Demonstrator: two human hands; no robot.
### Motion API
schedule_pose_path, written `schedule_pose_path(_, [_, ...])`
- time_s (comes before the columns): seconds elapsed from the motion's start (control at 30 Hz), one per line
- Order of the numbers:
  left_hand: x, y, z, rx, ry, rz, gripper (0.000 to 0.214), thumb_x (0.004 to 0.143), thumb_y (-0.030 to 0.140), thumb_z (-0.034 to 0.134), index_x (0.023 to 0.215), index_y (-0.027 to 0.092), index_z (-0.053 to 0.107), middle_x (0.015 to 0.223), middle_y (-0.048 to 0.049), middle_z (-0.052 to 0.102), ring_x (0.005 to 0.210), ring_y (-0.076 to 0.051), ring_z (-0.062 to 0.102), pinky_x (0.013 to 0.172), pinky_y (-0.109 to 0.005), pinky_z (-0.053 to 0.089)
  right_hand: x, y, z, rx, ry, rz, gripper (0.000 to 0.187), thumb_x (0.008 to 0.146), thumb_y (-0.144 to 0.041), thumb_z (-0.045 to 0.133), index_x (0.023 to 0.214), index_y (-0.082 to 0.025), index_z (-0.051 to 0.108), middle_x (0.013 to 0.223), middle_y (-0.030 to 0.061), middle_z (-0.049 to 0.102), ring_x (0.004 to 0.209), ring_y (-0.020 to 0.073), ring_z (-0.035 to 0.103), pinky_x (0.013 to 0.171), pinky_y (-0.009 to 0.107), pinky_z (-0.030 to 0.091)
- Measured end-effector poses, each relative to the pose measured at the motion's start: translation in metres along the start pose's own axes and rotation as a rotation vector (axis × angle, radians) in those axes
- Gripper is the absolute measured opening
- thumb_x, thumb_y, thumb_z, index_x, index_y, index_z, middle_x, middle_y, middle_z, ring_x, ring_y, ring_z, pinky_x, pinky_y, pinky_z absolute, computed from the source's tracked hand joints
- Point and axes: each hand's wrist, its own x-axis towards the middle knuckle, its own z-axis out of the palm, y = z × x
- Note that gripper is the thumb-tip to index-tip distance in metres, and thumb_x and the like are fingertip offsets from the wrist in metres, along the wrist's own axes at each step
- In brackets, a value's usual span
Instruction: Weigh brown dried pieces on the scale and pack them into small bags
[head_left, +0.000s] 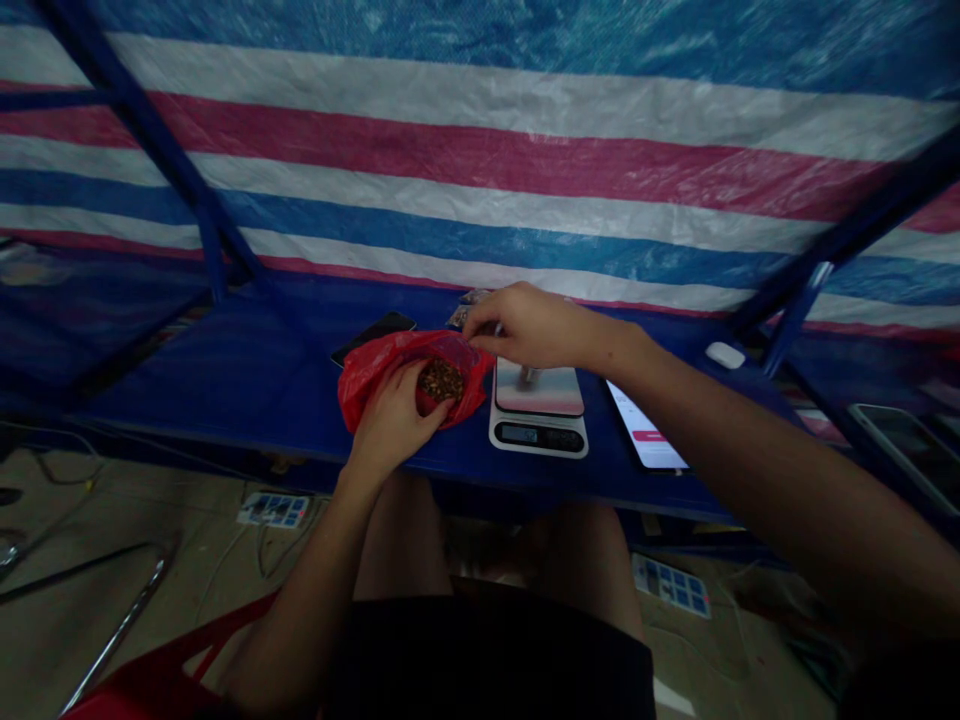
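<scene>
A red plastic bag [360, 375] lies open on the blue shelf, with small brown grainy pieces [441, 381] inside. My left hand [397, 420] grips the bag's near side, its thumb and fingers curved around the pieces. Over the bag's right rim, my right hand [517, 325] is closed with thumb and fingers pinched together; what they hold, if anything, I cannot make out. Just right of the bag sits a white kitchen scale [538, 400] with a lit display. A small pale object [529, 375] shows on its plate, partly below my right hand.
Small clear packets [459, 314] lie behind the bag, near a dark flat phone-like object [379, 335]. A lit phone [652, 440] rests under my right forearm. Farther right are a white case [725, 355] and another phone [911, 450]. Blue metal posts [165, 165] frame the shelf.
</scene>
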Motion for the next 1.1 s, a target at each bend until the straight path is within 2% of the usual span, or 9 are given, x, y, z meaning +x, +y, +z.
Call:
schedule_pose_path(0.1, [0.000,0.000,0.000,-0.005,-0.010,-0.014,0.060,0.091,0.040,0.077,0.142,0.016,0.058,0.141,-0.0173,0.070,0.134,-0.037,0.066,0.117,-0.054,0.054,0.029,-0.022,0.022,-0.059,-0.075,-0.109,0.029,0.095,-0.010,0.057,0.108,-0.016,0.083,0.112,0.0120,0.082,0.100,0.0236,0.071,0.089,0.034,0.048])
schedule_pose_path(0.27, [0.000,0.003,-0.002,-0.037,-0.021,-0.049,0.053,0.090,0.038,0.078,0.134,0.017,0.061,0.134,-0.0163,0.073,0.125,-0.038,0.071,0.108,-0.055,0.059,0.063,-0.035,0.058,-0.224,-0.348,0.045,0.025,0.092,-0.011,0.064,0.107,-0.007,0.084,0.105,0.0178,0.083,0.086,0.0241,0.072,0.072,0.032,0.046])
schedule_pose_path(0.4, [-0.002,0.006,-0.005,-0.041,-0.038,-0.069,0.060,0.091,0.038,0.077,0.143,0.016,0.057,0.139,-0.0174,0.072,0.129,-0.039,0.069,0.111,-0.055,0.058,0.070,-0.029,0.071,-0.257,-0.369,0.101,0.026,0.092,-0.010,0.066,0.109,-0.005,0.084,0.106,0.0193,0.083,0.085,0.0238,0.073,0.073,0.032,0.047])
schedule_pose_path(0.5, [-0.002,0.007,-0.006,-0.037,-0.062,-0.084,0.064,0.093,0.040,0.073,0.149,0.016,0.053,0.141,-0.0177,0.071,0.129,-0.039,0.069,0.110,-0.054,0.058,0.070,-0.019,0.072,-0.216,-0.359,0.080,0.027,0.090,-0.007,0.064,0.107,-0.007,0.085,0.101,0.0179,0.083,0.079,0.0218,0.070,0.071,0.032,0.046])
schedule_pose_path(0.63, [-0.002,0.006,-0.007,-0.001,-0.085,-0.082,0.063,0.094,0.032,0.064,0.152,0.012,0.051,0.143,-0.0209,0.069,0.130,-0.041,0.069,0.109,-0.057,0.058,0.069,-0.008,0.068,-0.180,-0.329,0.038,0.027,0.090,-0.007,0.062,0.103,-0.008,0.085,0.099,0.0164,0.083,0.073,0.0182,0.066,0.067,0.031,0.041])
schedule_pose_path(0.8, [-0.003,0.005,-0.007,0.035,-0.098,-0.088,0.062,0.091,0.024,0.058,0.151,0.014,0.052,0.141,-0.0199,0.070,0.129,-0.040,0.069,0.110,-0.057,0.058,0.067,-0.005,0.059,-0.151,-0.281,-0.002,0.030,0.089,-0.007,0.063,0.108,-0.010,0.086,0.102,0.0149,0.084,0.076,0.0177,0.067,0.072,0.030,0.043])
schedule_pose_path(0.9, [-0.003,0.005,-0.007,0.027,-0.097,-0.084,0.063,0.091,0.024,0.057,0.153,0.013,0.051,0.143,-0.0201,0.069,0.131,-0.039,0.069,0.111,-0.056,0.058,0.066,-0.005,0.056,-0.142,-0.251,-0.019,0.029,0.089,-0.008,0.064,0.107,-0.012,0.086,0.101,0.0134,0.084,0.077,0.0175,0.068,0.074,0.030,0.044])
schedule_pose_path(1.0, [-0.002,0.005,-0.007,0.012,-0.090,-0.079,0.067,0.092,0.024,0.057,0.156,0.011,0.048,0.148,-0.0209,0.067,0.134,-0.039,0.067,0.114,-0.056,0.056,0.062,-0.004,0.053,-0.144,-0.281,-0.021,0.025,0.090,-0.010,0.066,0.103,-0.011,0.087,0.098,0.0127,0.085,0.076,0.0171,0.067,0.075,0.029,0.044])
schedule_pose_path(1.1, [-0.003,0.005,-0.007,0.007,-0.091,-0.088,0.068,0.093,0.024,0.057,0.158,0.011,0.047,0.151,-0.0208,0.065,0.137,-0.039,0.066,0.117,-0.056,0.055,0.054,-0.002,0.040,-0.108,-0.243,-0.031,0.025,0.093,-0.014,0.065,0.107,-0.009,0.086,0.101,0.0138,0.085,0.082,0.0180,0.069,0.080,0.030,0.045])
